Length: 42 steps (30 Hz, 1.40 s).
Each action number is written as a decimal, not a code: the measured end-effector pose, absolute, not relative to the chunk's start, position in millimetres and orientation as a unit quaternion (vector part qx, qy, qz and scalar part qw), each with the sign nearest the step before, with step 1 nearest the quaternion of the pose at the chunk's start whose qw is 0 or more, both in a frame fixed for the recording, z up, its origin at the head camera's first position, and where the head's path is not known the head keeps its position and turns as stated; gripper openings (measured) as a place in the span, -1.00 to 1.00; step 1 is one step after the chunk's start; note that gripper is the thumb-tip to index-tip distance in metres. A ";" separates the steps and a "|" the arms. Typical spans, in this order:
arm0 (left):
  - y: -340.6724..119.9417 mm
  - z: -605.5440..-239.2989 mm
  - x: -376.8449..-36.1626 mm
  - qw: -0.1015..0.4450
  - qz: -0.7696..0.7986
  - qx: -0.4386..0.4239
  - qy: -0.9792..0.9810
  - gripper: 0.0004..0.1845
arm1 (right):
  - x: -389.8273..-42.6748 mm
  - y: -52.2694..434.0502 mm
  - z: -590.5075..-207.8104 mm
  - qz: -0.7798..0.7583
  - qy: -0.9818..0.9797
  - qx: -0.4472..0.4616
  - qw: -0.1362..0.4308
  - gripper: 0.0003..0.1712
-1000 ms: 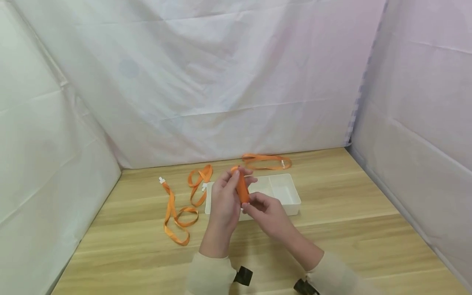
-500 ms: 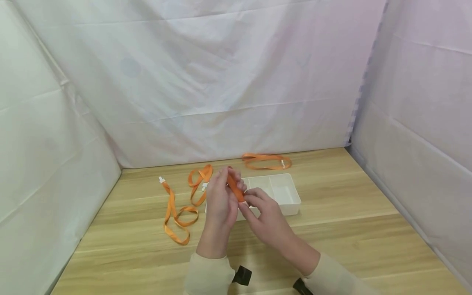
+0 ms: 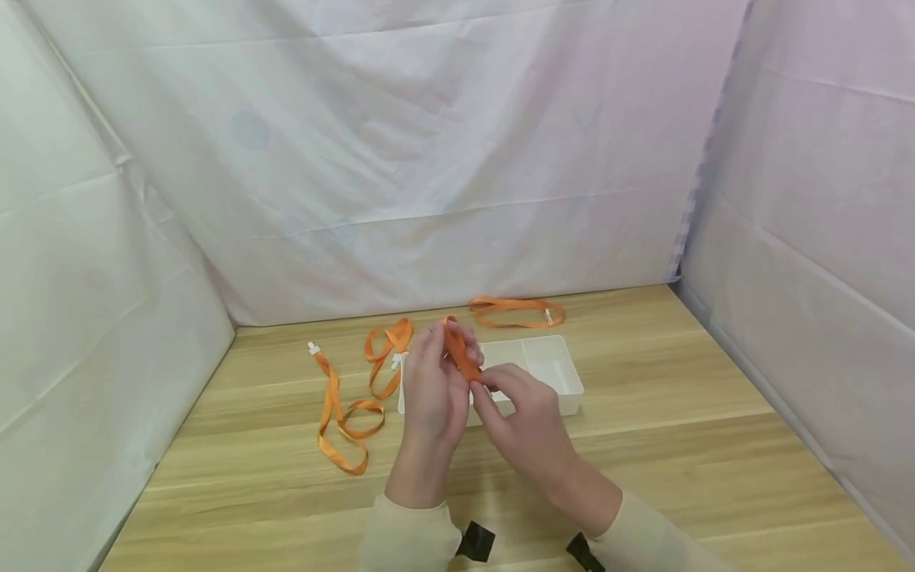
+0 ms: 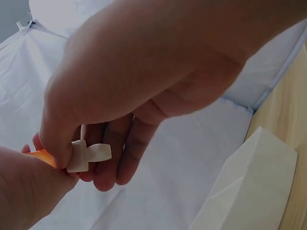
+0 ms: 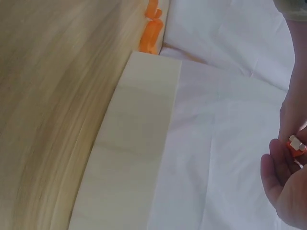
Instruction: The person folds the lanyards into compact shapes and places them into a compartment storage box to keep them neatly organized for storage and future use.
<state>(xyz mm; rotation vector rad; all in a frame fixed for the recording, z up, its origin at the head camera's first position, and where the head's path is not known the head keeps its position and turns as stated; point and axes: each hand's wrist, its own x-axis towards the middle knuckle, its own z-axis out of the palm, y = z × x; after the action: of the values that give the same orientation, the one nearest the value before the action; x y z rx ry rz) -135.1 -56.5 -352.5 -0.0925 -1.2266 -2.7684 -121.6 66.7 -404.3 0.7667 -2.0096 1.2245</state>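
Note:
A folded orange lanyard (image 3: 463, 357) is held between both hands above a white divided box. My left hand (image 3: 431, 389) grips the folded strap, its fingers curled behind it. My right hand (image 3: 529, 417) pinches the strap's lower end between thumb and fingers. A white plastic clip (image 4: 81, 157) shows close to the thumb in the left wrist view. At the right edge of the right wrist view, the white clip (image 5: 296, 143) appears against orange strap. Part of the folded bundle is hidden inside the left hand.
The white box (image 3: 569, 403) stands under the hands on the wooden table (image 3: 686, 461). Two orange lanyards, a curled one (image 3: 330, 405) and a looped one (image 3: 389, 342), lie to the left. Another lanyard (image 3: 518, 303) lies behind the box. White cloth (image 3: 457, 143) encloses the table.
The left thumb has shifted off the front of the folded lanyard, and the left hand has turned around it. My right fingers have moved slightly up at its lower end.

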 end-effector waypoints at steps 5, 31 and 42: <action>-56.4 -346.1 -131.6 0.051 -0.920 -0.027 -0.389 -0.73 | -124.3 69.1 -404.1 0.512 -0.740 0.301 0.315 -0.85; -57.6 -346.4 -128.5 0.056 -0.889 -0.048 -0.452 -0.71 | -121.5 81.1 -383.0 0.593 -0.785 0.167 0.062 -0.85; -80.3 -348.2 -128.6 0.067 -0.792 -0.046 -0.605 -0.76 | -120.6 89.7 -381.2 0.588 -0.793 0.162 0.012 -0.89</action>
<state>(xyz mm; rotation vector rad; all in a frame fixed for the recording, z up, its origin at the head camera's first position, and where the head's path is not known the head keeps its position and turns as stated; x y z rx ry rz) -128.6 -80.3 -348.2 -0.1384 -1.8244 -2.3878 -120.6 89.7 -381.2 0.5059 -2.4713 1.8318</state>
